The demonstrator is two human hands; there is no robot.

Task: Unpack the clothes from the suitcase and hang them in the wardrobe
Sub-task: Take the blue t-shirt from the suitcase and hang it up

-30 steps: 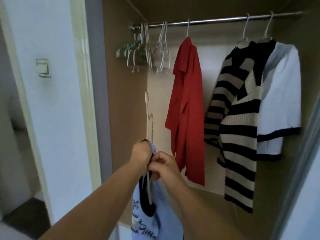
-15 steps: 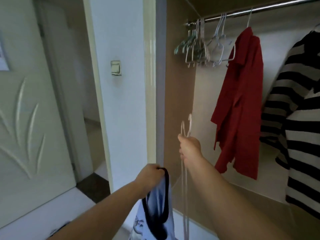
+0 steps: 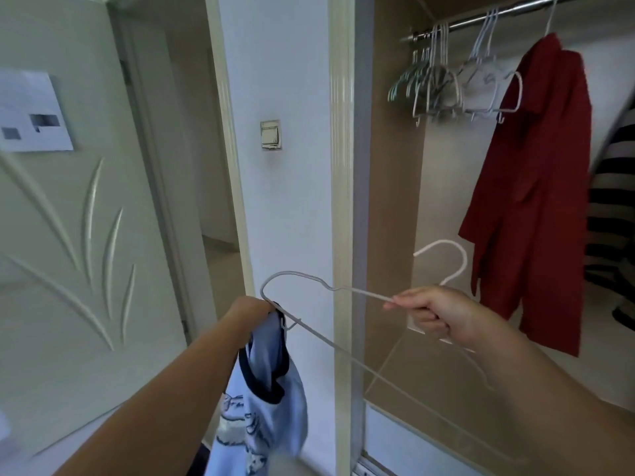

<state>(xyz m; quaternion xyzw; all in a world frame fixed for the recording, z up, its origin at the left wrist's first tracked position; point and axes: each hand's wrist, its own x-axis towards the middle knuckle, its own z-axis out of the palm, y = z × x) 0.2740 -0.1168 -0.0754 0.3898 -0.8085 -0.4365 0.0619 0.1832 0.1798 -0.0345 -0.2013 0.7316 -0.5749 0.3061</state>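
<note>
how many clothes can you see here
3: a light blue top gripped by the left hand, a red garment on the rail, a striped top at the right edge. More may hang beyond it.

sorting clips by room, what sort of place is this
Probably a home bedroom or hallway, at a built-in wardrobe: a metal rail carries empty hangers and a red garment, and a panelled door and wall switch stand beside it.
</note>
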